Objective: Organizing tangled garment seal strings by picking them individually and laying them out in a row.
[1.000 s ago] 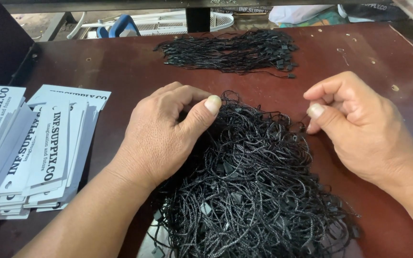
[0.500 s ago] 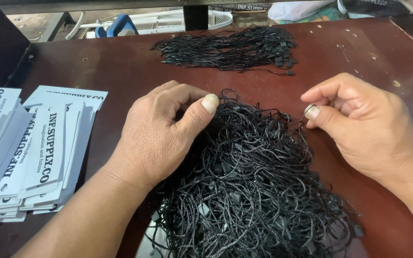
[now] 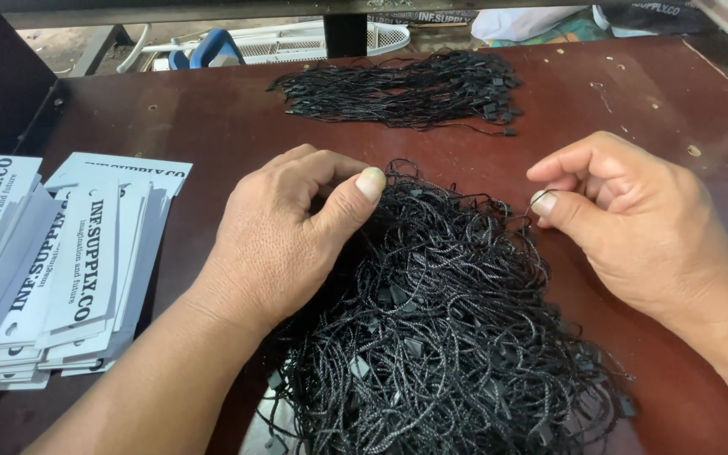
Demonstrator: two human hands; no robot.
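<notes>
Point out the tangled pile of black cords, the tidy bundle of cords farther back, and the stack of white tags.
tangled pile of black cords [image 3: 440,337], head view, middle of the heap.
tidy bundle of cords [image 3: 398,91], head view, centre of the bundle.
stack of white tags [image 3: 86,261], head view, face of an upper tag.

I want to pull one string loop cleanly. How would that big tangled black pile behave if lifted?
The tangled pile of black string loops looks limp, so it would likely sag and drape. Strands cross everywhere, so pulling one, as the right hand pinches at the edge, probably drags neighbours. The left hand pressing down probably helps anchor it.
</notes>
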